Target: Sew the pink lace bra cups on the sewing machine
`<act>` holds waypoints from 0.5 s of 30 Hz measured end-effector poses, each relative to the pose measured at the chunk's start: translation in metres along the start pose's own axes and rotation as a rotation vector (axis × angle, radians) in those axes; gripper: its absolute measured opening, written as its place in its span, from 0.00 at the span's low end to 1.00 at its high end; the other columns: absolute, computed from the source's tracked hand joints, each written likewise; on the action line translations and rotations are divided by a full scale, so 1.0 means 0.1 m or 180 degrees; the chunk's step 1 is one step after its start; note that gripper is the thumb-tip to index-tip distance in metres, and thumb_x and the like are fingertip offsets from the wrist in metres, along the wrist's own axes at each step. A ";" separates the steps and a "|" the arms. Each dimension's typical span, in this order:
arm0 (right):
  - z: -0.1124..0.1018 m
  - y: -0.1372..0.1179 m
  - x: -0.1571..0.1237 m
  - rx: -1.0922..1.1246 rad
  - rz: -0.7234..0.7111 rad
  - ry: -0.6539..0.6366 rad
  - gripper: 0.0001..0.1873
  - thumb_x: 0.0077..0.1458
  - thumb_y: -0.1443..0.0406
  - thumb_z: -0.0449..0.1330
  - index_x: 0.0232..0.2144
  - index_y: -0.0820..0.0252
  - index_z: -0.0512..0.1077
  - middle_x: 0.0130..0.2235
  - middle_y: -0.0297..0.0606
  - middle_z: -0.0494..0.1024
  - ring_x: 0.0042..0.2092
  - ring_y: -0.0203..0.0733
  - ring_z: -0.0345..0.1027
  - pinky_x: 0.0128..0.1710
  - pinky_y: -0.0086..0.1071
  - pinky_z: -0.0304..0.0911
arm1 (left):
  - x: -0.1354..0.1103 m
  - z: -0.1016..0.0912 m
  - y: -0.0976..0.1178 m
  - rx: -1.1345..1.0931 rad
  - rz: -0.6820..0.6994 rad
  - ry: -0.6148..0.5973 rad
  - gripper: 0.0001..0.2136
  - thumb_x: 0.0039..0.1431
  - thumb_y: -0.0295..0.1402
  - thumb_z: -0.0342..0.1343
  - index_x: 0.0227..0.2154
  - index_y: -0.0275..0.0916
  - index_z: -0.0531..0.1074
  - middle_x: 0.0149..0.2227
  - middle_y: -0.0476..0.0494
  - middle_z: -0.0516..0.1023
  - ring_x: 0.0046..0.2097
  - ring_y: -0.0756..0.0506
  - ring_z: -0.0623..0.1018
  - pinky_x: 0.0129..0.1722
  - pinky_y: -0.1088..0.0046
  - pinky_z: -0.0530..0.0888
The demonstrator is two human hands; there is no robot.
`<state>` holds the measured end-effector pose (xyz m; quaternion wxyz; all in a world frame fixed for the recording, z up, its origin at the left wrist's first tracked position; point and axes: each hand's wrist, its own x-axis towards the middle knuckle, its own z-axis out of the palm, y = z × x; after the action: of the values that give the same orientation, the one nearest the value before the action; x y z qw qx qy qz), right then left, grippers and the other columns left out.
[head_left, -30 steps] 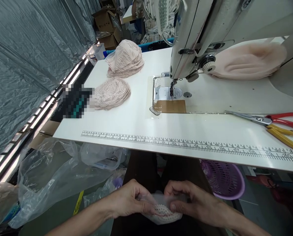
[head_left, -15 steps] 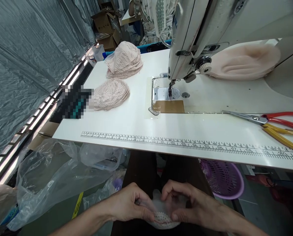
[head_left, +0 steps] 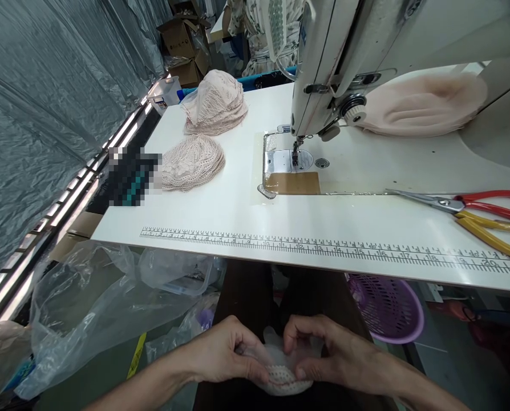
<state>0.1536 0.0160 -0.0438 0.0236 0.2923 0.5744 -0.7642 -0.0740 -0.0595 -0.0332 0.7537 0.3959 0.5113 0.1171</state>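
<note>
Over my lap, below the table edge, a small piece of pale sheer fabric with a lacy, red-stitched edge [head_left: 281, 377] is stretched between my hands. My left hand [head_left: 238, 354] pinches its left side, thumb on the lacy edge. On the other side my right hand [head_left: 323, 354] grips it with curled fingers and thumb. Part of the fabric is hidden behind the fingers. On the white table lie two stacks of pale pink lace pieces, a front stack [head_left: 193, 162] and a back stack [head_left: 216, 103].
A sewing machine [head_left: 319, 74] stands on the table [head_left: 221, 211], with pink padded fabric [head_left: 421, 105] under its arm. Scissors [head_left: 456, 204] with red and yellow handles lie right. Below are a purple basket [head_left: 409, 319] and clear plastic bags [head_left: 105, 308]. Behind, a person's patterned clothing [head_left: 272, 34] shows.
The view has shifted very slightly. Both hands keep hold of the fabric in nearly the same place, with only small finger movements.
</note>
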 end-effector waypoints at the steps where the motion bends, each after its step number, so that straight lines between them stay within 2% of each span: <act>1: 0.00 0.01 0.00 -0.0017 0.0036 0.0002 0.09 0.46 0.62 0.65 0.30 0.59 0.70 0.28 0.30 0.70 0.31 0.35 0.60 0.31 0.26 0.55 | 0.00 0.00 0.00 -0.0043 -0.0013 -0.0007 0.15 0.47 0.40 0.68 0.36 0.37 0.81 0.35 0.43 0.83 0.37 0.43 0.81 0.37 0.76 0.74; 5: 0.01 0.03 0.00 -0.0073 0.0069 -0.0012 0.10 0.48 0.60 0.65 0.29 0.60 0.70 0.27 0.30 0.69 0.30 0.35 0.59 0.30 0.26 0.55 | 0.00 -0.01 0.01 0.0003 -0.0029 0.0045 0.15 0.47 0.40 0.68 0.35 0.36 0.81 0.34 0.42 0.83 0.36 0.43 0.81 0.35 0.77 0.73; 10: -0.01 0.06 0.01 -0.0074 -0.0035 -0.0002 0.12 0.47 0.60 0.66 0.34 0.60 0.72 0.29 0.31 0.70 0.32 0.36 0.60 0.32 0.27 0.56 | 0.01 -0.01 0.06 -0.0058 -0.0033 0.0044 0.16 0.49 0.43 0.66 0.37 0.36 0.81 0.35 0.41 0.83 0.37 0.43 0.80 0.37 0.75 0.73; 15: 0.00 0.11 0.05 -0.0153 -0.0111 0.0019 0.09 0.50 0.60 0.64 0.28 0.62 0.73 0.27 0.31 0.69 0.30 0.36 0.61 0.30 0.28 0.56 | 0.00 0.02 0.08 -0.0328 -0.0080 -0.0050 0.20 0.49 0.46 0.65 0.40 0.37 0.80 0.38 0.39 0.82 0.37 0.44 0.79 0.40 0.72 0.72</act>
<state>0.1539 0.0138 -0.0555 0.0156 0.2838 0.5977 -0.7497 -0.0707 -0.0547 -0.0272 0.7785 0.3510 0.5037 0.1307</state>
